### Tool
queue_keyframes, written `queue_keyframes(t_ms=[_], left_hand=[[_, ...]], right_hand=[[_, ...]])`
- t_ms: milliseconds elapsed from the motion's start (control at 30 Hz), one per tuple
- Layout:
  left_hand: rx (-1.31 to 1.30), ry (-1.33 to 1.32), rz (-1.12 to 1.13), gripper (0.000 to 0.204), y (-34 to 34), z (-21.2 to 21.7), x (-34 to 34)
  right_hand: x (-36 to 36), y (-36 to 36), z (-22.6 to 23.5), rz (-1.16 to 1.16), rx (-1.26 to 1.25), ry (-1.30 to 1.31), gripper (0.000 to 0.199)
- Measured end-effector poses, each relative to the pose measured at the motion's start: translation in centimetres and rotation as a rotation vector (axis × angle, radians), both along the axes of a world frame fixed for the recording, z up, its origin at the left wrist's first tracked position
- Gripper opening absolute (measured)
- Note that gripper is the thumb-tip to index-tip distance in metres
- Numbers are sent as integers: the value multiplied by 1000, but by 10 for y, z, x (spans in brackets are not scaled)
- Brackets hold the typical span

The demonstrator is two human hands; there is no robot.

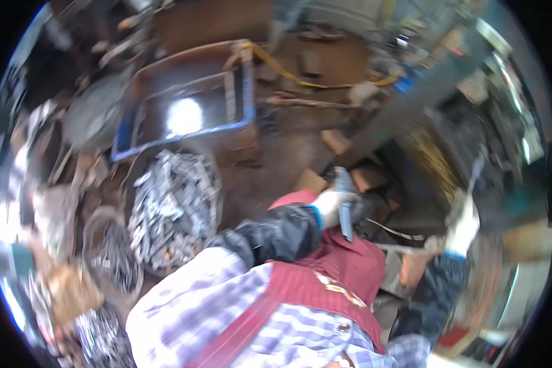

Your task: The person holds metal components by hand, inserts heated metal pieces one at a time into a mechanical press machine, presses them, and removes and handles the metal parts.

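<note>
My left hand (332, 207), in a white glove, is closed around a flat grey metal piece (346, 222) above the lap of my red apron (354, 260). Another grey part sticks up past its fingers; blur hides whether it is the same piece. Further right, my right hand (464, 226), gloved too, is closed on a thin grey strip (477, 170) that points up and away, next to a dark machine (434, 205) with a golden-brown patch (434, 159). Dark sleeves cover both forearms.
On the left, a round basket (218, 211) is heaped with grey metal pieces, and a smaller basket (87, 236) holds thin ones. A blue-rimmed bin (251, 92) stands beyond. Bricks (335, 141) lie near the machine's slanting beam (405, 101). A yellow hose (282, 72) crosses the floor.
</note>
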State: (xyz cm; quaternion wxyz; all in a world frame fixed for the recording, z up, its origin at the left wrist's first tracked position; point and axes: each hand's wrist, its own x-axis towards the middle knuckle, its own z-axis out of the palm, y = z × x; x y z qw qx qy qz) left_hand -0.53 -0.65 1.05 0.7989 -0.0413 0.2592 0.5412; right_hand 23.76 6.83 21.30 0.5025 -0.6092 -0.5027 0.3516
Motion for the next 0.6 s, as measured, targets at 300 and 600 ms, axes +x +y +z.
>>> queue_keyframes(t_ms=[300, 600], left_hand=[[235, -13, 203, 18, 13, -57, 19], [178, 83, 179, 19, -16, -22, 0]], right_hand=[[-191, -43, -37, 806, -687, 85, 38], [-377, -83, -40, 1229, -757, 427, 56]])
